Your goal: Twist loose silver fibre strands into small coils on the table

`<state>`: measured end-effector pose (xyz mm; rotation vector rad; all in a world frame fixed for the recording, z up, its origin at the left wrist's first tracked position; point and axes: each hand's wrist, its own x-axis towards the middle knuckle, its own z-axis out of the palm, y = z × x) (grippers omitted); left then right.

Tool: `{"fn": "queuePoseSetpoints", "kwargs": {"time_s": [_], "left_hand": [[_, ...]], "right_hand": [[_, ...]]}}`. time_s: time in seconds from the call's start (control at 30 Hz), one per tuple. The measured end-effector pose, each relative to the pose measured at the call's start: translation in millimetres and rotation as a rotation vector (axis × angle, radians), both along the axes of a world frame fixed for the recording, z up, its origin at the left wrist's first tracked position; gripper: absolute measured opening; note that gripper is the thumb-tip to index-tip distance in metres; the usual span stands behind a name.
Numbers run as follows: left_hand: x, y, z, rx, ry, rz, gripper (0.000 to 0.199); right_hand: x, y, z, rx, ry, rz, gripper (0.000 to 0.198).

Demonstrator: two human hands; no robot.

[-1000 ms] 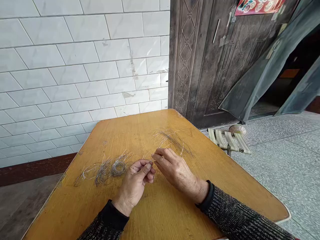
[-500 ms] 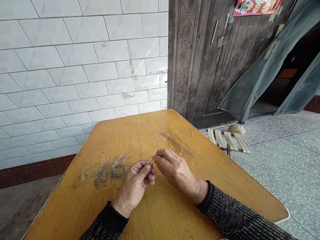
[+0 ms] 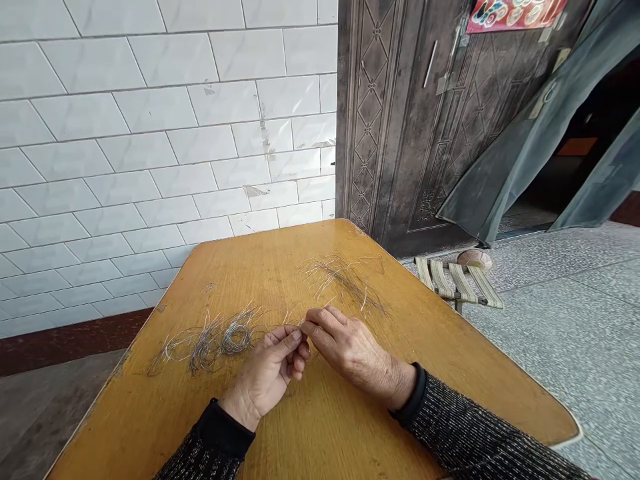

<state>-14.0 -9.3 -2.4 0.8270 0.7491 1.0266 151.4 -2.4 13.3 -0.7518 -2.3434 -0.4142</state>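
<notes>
Over the middle of the wooden table (image 3: 320, 413), my left hand (image 3: 273, 373) pinches a thin wire between thumb and forefinger. My right hand (image 3: 345, 347) meets it from the right, its fingertips closed at the same spot on the wire, most of which the fingers hide. Just left of my left hand lie coiled bundles of thin grey wire (image 3: 237, 335), with pale ends sticking up. Beyond my right hand is a loose spread of straighter wires (image 3: 345, 277).
A white tiled wall (image 3: 165, 147) stands behind the table, with a dark carved door (image 3: 395, 133) to its right. Past the table's right edge are a striped folding stool (image 3: 457, 280) and a grey curtain (image 3: 505, 167) hanging across a doorway.
My hands have shifted slightly left and down, and the right fingertips have closed in against the left ones. The wires on the table lie as before.
</notes>
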Motion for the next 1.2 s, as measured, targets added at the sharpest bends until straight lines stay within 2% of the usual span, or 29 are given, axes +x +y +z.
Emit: {"fn": "queuePoseSetpoints", "kwargs": {"time_s": [0.17,0.57,0.73,0.83,0.97,1.07,1.2], "left_hand": [[2,-1,-0.9,0.014,-0.069,0.030,0.015],[6,-3,0.9,0.064,-0.151,0.057,0.013],[2,-1,2.0,0.045,-0.184,0.126,0.015],[0,1,2.5,0.030,-0.187,0.156,0.017],[0,0,2.6,0.012,-0.178,0.164,0.018],[1,0,2.8,0.000,-0.154,0.160,0.019],[1,0,3.4,-0.013,-0.120,0.123,0.019]], "right_hand": [[-1,0,0,0.038,0.023,-0.057,0.025],[-1,-1,-2,0.042,0.092,-0.054,0.022],[-1,0,-2,-0.032,0.344,-0.078,0.022],[-1,3,-3,-0.184,0.490,-0.062,0.016],[-5,9,-8,-0.561,0.575,-0.008,0.011],[-8,13,-12,-0.798,0.663,0.030,0.016],[-10,15,-14,-0.967,0.780,0.089,0.019]]}}
